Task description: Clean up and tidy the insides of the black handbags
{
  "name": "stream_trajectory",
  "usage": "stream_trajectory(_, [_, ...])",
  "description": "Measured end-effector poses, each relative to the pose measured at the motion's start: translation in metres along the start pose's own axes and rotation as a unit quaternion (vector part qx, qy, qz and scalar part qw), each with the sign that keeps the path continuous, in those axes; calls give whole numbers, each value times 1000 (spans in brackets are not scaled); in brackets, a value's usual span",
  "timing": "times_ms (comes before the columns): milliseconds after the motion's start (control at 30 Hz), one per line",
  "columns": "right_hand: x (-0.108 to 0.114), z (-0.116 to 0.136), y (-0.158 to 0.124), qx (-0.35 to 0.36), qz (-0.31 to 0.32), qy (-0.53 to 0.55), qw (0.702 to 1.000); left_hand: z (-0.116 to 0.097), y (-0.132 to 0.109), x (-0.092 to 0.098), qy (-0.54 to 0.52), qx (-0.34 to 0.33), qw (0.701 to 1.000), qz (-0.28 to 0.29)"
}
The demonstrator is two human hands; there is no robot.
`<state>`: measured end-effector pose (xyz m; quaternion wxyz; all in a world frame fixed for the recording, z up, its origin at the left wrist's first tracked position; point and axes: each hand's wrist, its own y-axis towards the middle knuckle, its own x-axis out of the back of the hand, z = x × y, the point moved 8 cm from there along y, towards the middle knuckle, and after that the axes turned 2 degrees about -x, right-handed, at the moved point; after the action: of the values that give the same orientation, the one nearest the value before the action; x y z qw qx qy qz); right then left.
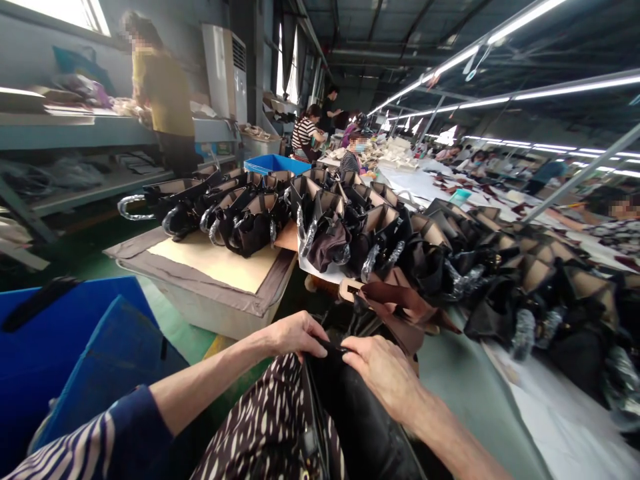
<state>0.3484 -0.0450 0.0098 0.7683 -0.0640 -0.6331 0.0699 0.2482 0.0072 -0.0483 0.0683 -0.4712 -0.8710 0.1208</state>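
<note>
A black handbag (360, 407) lies across my lap, over a dark patterned garment (250, 420). My left hand (295, 335) pinches the bag's far edge between thumb and fingers. Close beside it, my right hand (380, 367) grips the same edge, thumb and forefinger pressed together. A black strap and metal fittings run down the bag's left side towards me. Just beyond my hands lie brown leather-like pieces (395, 300) at the table's edge. The bag's inside and underside are hidden.
Many black handbags with plastic-wrapped handles (325, 233) crowd the table ahead and right. More sit on a board-topped bin (215, 267). A blue bin (75, 320) stands at lower left. Several people work farther back; one in a yellow top (163, 93) stands at a bench.
</note>
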Motion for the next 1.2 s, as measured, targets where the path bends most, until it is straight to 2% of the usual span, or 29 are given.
stream_trajectory(167, [-5, 11, 11, 42, -9, -4, 999, -8, -1, -3, 9, 3, 1000, -7])
stream_trajectory(367, [-6, 11, 10, 39, -9, -30, 999, 0, 6, -4, 7, -6, 1000, -8])
stream_trajectory(467, [-3, 11, 9, 26, 4, -65, 998, 3, 14, -6, -6, -20, 1000, -7])
stream_trajectory(633, [-1, 22, 13, 65, 45, -105, 991, 0, 23, -7, 22, -44, 999, -6])
stream_trajectory(733, [3, 24, 16, 67, 49, -119, 989, -3, 27, -7, 9, -66, 998, -4])
stream_trajectory(833, [6, 21, 18, 59, 42, -111, 991, -5, 33, -6, -37, -75, 996, -7])
stream_trajectory(967, [13, 10, 21, 8, 23, -120, 992, -9, 46, -6, -95, -65, 993, -5])
stream_trajectory(1100, [17, 2, 22, -36, 4, -129, 991, -16, 56, -5, -102, -62, 992, -36])
stream_trajectory(1200, [17, -1, 21, -51, -8, -125, 991, -19, 53, -8, -109, -65, 991, -45])
